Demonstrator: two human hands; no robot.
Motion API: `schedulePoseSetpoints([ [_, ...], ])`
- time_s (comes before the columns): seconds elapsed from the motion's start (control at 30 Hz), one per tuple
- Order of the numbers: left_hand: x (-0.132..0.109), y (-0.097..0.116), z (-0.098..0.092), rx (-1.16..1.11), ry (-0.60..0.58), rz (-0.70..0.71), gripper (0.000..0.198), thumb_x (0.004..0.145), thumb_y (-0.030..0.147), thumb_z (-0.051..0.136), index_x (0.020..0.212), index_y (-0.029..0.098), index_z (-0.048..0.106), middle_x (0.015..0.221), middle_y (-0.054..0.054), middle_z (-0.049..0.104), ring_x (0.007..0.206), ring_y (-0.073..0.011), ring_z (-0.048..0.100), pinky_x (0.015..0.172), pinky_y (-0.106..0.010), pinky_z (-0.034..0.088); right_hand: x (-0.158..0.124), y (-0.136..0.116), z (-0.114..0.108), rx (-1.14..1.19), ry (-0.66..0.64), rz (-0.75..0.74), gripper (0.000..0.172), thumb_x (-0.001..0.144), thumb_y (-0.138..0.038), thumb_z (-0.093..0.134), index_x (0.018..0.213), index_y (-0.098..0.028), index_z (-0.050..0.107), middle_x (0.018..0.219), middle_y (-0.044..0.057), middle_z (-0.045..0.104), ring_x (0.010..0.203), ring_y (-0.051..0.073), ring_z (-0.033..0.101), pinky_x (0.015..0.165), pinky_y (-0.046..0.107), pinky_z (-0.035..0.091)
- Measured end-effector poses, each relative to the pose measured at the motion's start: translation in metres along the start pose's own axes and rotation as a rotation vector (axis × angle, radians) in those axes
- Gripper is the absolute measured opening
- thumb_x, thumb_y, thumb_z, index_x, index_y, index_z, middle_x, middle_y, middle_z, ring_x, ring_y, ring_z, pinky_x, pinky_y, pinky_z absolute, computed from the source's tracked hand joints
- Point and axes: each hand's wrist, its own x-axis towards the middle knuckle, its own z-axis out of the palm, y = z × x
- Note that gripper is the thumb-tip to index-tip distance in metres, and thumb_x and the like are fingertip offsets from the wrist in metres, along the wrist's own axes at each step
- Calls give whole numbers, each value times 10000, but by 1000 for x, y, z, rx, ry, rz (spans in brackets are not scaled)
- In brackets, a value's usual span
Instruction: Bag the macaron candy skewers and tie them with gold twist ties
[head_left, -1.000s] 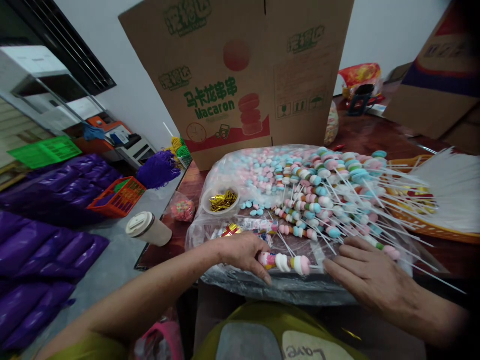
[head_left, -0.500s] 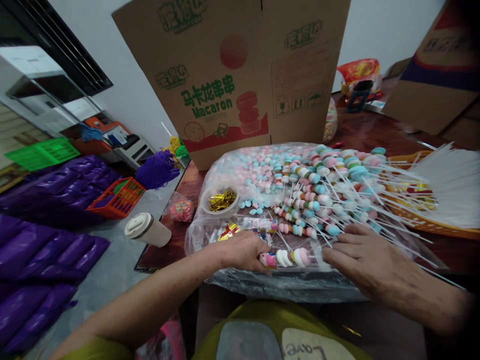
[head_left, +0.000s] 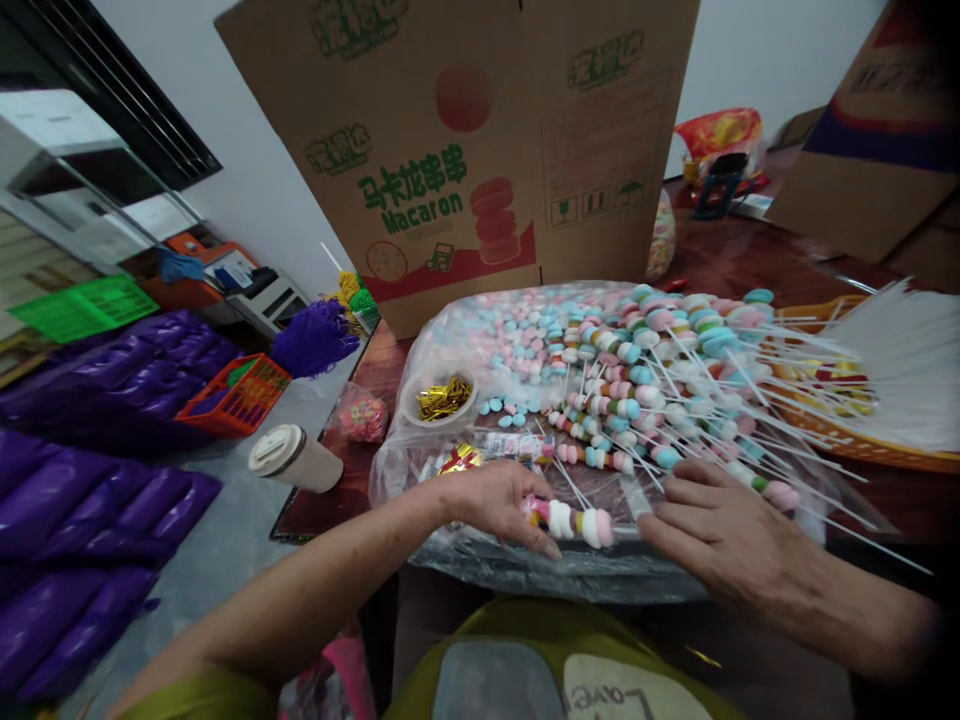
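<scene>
A marshmallow candy skewer (head_left: 581,523) with white and pink pieces lies near the table's front edge, its left end inside my left hand (head_left: 499,505). The fingers of that hand are closed around it, with a pink end piece showing at the thumb. My right hand (head_left: 720,525) rests palm down to its right, fingers stretched out, thumb side hidden underneath. Its fingertips are beside a strip of clear plastic (head_left: 640,500). A pink-ended skewer (head_left: 776,492) lies just behind its knuckles. Beyond the hands is a pile of pastel candy skewers (head_left: 645,390) on clear plastic.
A tub (head_left: 409,410) holds gold twist ties. Behind stands a large cardboard box (head_left: 480,150). At the right, an orange basket (head_left: 862,440) holds white sticks. A lidded cup (head_left: 296,460) stands at the left table edge, near a bag of pink candy (head_left: 363,415).
My left hand has shifted its grip, and the skewer in it has moved slightly left and down. My right hand has moved slightly left and down, and a pink-ended skewer now shows behind it.
</scene>
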Motion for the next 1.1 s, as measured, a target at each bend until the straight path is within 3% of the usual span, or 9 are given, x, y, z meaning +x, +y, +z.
schedulePoseSetpoints([
  [0.13, 3, 14, 0, 376, -57, 63, 292, 626, 387, 732, 776, 166, 613, 638, 53, 529, 597, -85, 466, 535, -173, 340, 1, -3, 11, 64, -45, -4, 185, 816, -85, 368, 756, -189, 508, 626, 3, 542, 595, 158, 402, 686, 362, 278],
  [0.33, 12, 18, -8, 203, -305, 113, 719, 567, 376, 777, 1196, 188, 483, 836, 18, 578, 729, -140, 547, 641, -222, 425, 6, 0, 7, 197, -3, 69, 213, 813, -69, 345, 715, -198, 483, 608, 1, 527, 572, 151, 434, 607, 316, 303],
  [0.5, 8, 33, -39, 508, -113, 40, 930, 554, 454, 769, 1346, 239, 331, 975, -33, 619, 786, -181, 595, 759, -301, 443, -6, -11, 20, 445, 108, 328, 189, 915, -191, 360, 834, -202, 530, 724, 11, 577, 680, 139, 536, 639, 252, 407],
  [0.57, -1, 37, -49, 705, 122, 139, 722, 597, 503, 726, 1227, 246, 484, 964, -44, 634, 877, -225, 593, 841, -366, 421, -11, -20, 34, 624, 60, 513, 204, 929, -249, 359, 814, -200, 521, 681, -9, 541, 629, 124, 514, 584, 227, 410],
  [0.63, -14, 32, -50, 762, 604, 294, 543, 653, 502, 687, 1103, 226, 564, 1029, -67, 621, 1017, -257, 549, 935, -422, 366, -14, -30, 48, 813, 71, 682, 247, 936, -310, 339, 786, -196, 500, 635, -24, 474, 577, 114, 461, 526, 218, 386],
  [0.77, -24, 0, -20, 37, 1701, 520, 417, 787, 440, 573, 1134, 230, 476, 1097, -61, 569, 1029, -184, 543, 934, -374, 396, -8, -44, 68, 1089, 256, 912, 310, 928, -417, 329, 746, -195, 446, 600, -45, 328, 535, 101, 333, 483, 215, 318],
  [0.8, -21, -8, -8, -244, 1685, 520, 448, 783, 445, 578, 1162, 246, 446, 1082, -52, 575, 980, -165, 566, 888, -342, 431, -4, -47, 71, 1146, 274, 932, 321, 925, -433, 330, 739, -195, 438, 594, -49, 305, 527, 98, 312, 477, 215, 302],
  [0.93, 6, -14, 26, -1024, 1111, 478, 580, 591, 418, 763, 1067, 205, 507, 1025, -74, 625, 892, -187, 613, 791, -304, 480, 19, -62, 75, 1256, 231, 935, 328, 924, -442, 330, 737, -194, 436, 583, -54, 299, 518, 94, 304, 476, 213, 288],
  [1.1, 18, 7, 11, -1554, 1173, 443, 266, 700, 386, 689, 727, 162, 548, 486, 56, 510, 452, -86, 524, 666, -295, 507, 31, -71, 77, 822, 297, 757, 214, 920, -293, 380, 781, -190, 507, 584, -30, 442, 528, 109, 410, 507, 223, 331],
])
